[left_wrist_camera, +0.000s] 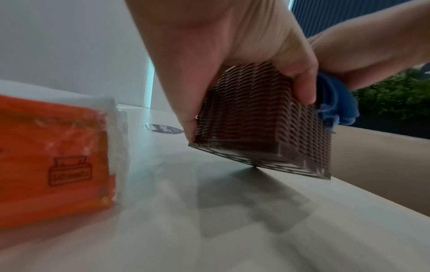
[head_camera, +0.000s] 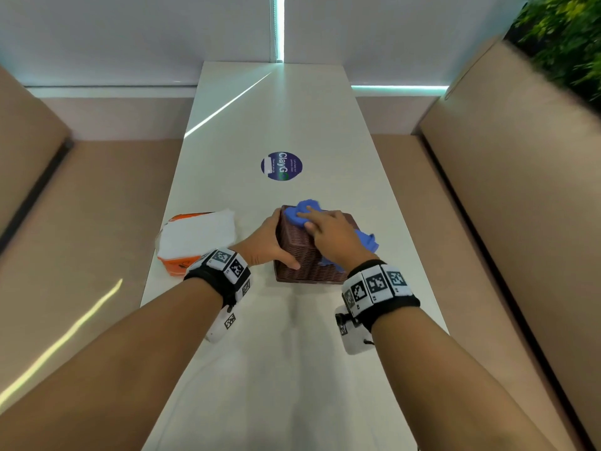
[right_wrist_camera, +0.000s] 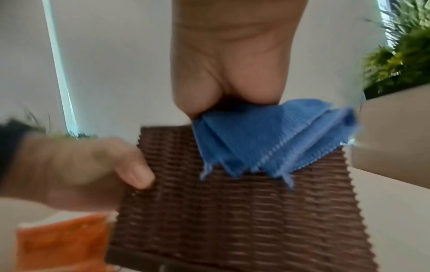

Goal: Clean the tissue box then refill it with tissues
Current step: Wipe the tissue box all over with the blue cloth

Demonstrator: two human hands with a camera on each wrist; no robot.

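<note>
Left hand (head_camera: 267, 243) clamped on the left side of the woven tissue box (head_camera: 305, 255), thumb on the near face, fingers on the far side. Box tipped: in the left wrist view only its near lower edge touched the tabletop (head_camera: 292, 369), the bottom lifted off on the left hand's side. Right hand (head_camera: 331, 236) laid over the top of the box, fingers stretched and pressing the blue cloth (head_camera: 300, 213) against it; whether any finger curled round the cloth could not be told. Cloth bunched at the far top edge, with a loose end hanging down the box's right side. Box directly under the right hand, so the coming wipe probably needed only a pull toward the body while the left hand kept the box steady. Further left, just beside the box, lay the orange tissue pack (head_camera: 192, 242), opened, white tissues showing. Refill not yet started.
</note>
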